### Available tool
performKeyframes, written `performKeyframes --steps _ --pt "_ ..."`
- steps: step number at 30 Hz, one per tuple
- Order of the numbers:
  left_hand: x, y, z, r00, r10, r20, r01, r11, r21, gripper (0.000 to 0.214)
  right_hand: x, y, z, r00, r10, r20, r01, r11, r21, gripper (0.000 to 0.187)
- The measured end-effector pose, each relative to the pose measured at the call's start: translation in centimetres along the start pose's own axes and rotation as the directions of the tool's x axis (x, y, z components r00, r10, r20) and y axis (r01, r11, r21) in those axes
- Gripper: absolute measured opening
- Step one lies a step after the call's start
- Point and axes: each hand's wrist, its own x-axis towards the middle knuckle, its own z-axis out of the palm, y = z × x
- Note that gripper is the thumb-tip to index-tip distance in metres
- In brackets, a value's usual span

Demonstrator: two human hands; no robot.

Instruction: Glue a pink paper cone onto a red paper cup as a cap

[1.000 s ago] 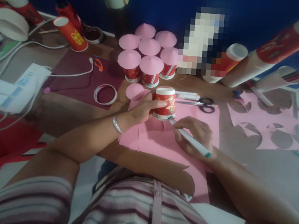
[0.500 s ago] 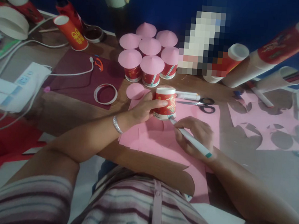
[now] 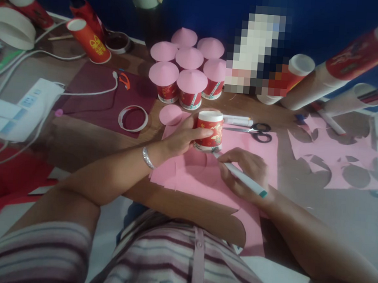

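Note:
My left hand (image 3: 187, 135) is closed round a short red cardboard tube (image 3: 211, 134) with gold patterns and white ends. Green marks show along its lower white band. In my right hand (image 3: 247, 170) is a white marker (image 3: 246, 181) with a green end, its tip at that lower band. Pink paper sheets (image 3: 199, 177) lie beneath both hands. Several red tubes topped with pink paper cones (image 3: 193, 81) stand just behind. A flat pink paper piece (image 3: 170, 114) lies beside my left hand.
Black-handled scissors (image 3: 261, 133) and white markers (image 3: 238, 120) lie behind my right hand. Pink paper offcuts (image 3: 335, 148) are at the right. A cardboard ring (image 3: 133, 119) rests on dark red paper (image 3: 90, 103). White cables (image 3: 91, 93) and tall tubes (image 3: 94, 42) are at the left.
The marker and my right hand have shifted slightly left and down along the tube's lower band. The tube has turned or tilted a little in my left hand.

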Motion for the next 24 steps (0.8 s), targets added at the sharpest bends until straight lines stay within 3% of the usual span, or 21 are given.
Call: performKeyframes --steps 12,17,24 --pt "-0.2 -0.3 -0.3 1.0 -0.005 -0.002 0.005 0.999 0.038 0.055 0.4 -0.6 -0.9 0.98 0.156 0.123 -0.171 0.978 0.122 0.007" --pt "-0.1 0.1 0.0 1.0 -0.002 -0.004 0.002 1.0 -0.013 0.047 0.5 -0.7 -1.2 0.988 0.08 0.134 -0.108 0.971 0.215 0.005" --pt "0.0 0.2 0.0 0.999 -0.036 0.0 0.036 0.998 -0.05 0.037 0.1 -0.2 0.1 0.999 -0.054 0.001 0.053 0.975 0.216 0.012"
